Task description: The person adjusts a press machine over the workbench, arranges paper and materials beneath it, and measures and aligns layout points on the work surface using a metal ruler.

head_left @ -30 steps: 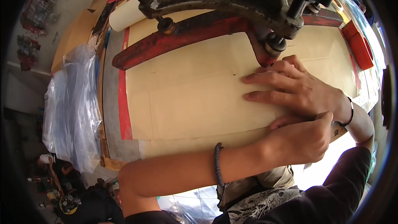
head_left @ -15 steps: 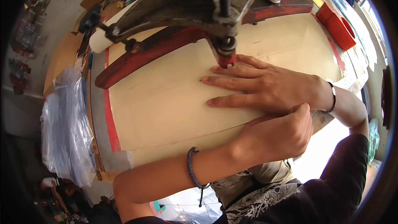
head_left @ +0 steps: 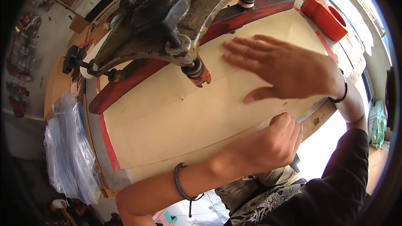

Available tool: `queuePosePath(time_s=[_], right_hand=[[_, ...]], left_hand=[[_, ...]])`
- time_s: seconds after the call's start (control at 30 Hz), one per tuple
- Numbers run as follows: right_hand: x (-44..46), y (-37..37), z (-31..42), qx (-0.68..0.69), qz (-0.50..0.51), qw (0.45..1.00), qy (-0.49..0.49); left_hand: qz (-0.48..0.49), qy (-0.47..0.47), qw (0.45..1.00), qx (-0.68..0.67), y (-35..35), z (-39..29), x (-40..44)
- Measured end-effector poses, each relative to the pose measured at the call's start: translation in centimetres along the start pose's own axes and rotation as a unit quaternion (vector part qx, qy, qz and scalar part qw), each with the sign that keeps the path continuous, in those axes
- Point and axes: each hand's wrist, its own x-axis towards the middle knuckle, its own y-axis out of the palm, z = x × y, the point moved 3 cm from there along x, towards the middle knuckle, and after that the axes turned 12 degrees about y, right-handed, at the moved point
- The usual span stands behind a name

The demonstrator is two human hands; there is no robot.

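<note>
A large cream-coloured sheet (head_left: 167,129) lies flat across the board, with red strips along its side edges. My right hand (head_left: 284,67) is over the right part of the sheet, fingers stretched to the left and thumb apart; it is slightly blurred, and I cannot tell whether it touches. Near the sheet's front edge, my left hand (head_left: 274,142) is closed in a fist, its fingertips turned out of sight. Whatever it may hold is hidden. Left of my right hand stands the red notched foot (head_left: 201,76) of a metal frame (head_left: 184,50).
A long red-and-black bar (head_left: 134,81) crosses the sheet under the frame. At the back right sits a red tape dispenser (head_left: 324,16). Clear plastic bags (head_left: 69,146) hang over the left edge. A wooden edge (head_left: 316,119) borders the front right.
My right hand has shifted toward the back of the sheet, its thumb now showing. My left fist has come apart from it, toward the front left. The view has shifted, bringing more frame into sight.
</note>
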Motion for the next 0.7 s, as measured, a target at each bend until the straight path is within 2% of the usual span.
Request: queuePosePath(time_s=[0.1, 0.3, 0.5, 0.7], right_hand=[[-0.3, -1.5, -1.6, -0.026, 0.044, 0.996, 0.078], [0.1, -1.9, -1.2, -0.016, 0.028, 0.997, 0.075], [0.4, -1.5, 0.1, -0.026, -0.035, 0.999, 0.002], [0.4, -1.8, 2.2, 0.099, -0.026, 0.988, -0.120]], left_hand=[[0.000, 0.001, 1.000, 0.002, 0.1, -0.1, 0.0], [-0.002, 0.004, 1.000, 0.005, 0.0, 0.1, 0.0], [0.000, -0.004, 1.000, 0.000, 0.1, -0.1, -0.1], [0.019, 0.013, 1.000, 0.015, -0.3, 0.2, -0.1]])
